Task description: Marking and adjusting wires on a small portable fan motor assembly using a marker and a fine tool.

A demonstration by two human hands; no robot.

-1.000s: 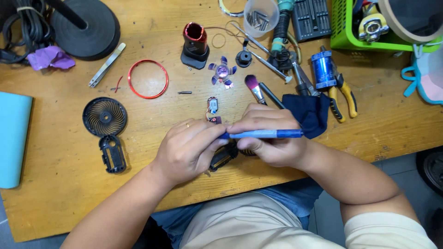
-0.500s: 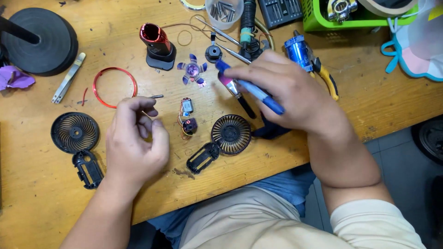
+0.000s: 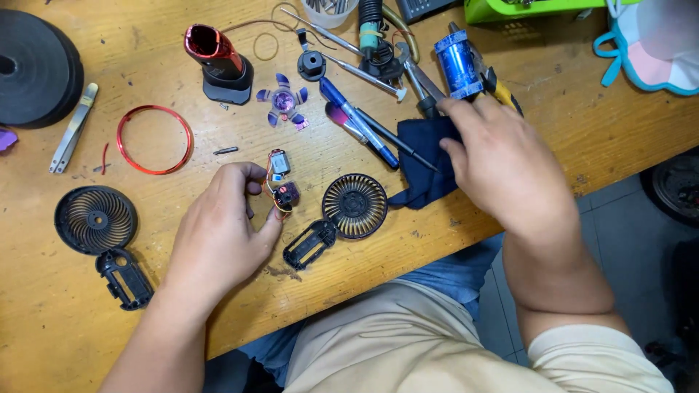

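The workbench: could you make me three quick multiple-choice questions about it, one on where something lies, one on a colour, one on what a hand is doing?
1. Where does the red ring lie?
A. Left of the fan blade
B. On the blue cloth
C. Inside the green bin

2. What colour is the pen on the table?
A. Yellow
B. Blue
C. White

3. What is the left hand doing?
A. Lying flat and empty
B. Gripping the pliers
C. Pinching a small wired motor part

Answers: 1 A, the ring lies on bare wood, left of the blade. 2 B, its barrel is plainly blue. 3 C, thumb and fingers close on the part with its thin wires, while the right hand rests on the cloth.
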